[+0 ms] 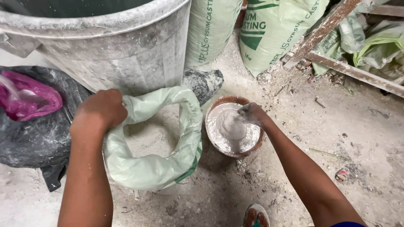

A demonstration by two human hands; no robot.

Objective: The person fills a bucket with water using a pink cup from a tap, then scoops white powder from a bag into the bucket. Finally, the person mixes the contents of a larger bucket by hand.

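1. The left hand (101, 110) is clamped on the rolled rim of the open pale-green powder sack (153, 168), at about ten o'clock on its mouth.
2. The right hand (251, 114) hovers over the round bowl (212, 136), just at three o'clock of the sack. Its powder-caked fingers are bunched together, and white powder (231, 126) falls from them onto the mound inside.
3. To do this well, I judge: keep the hand low and centred over the bowl so powder lands inside, and keep the sack's mouth held wide.
4. Both forearms reach down and forward. A large dusty drum (126, 46) stands at twelve o'clock.
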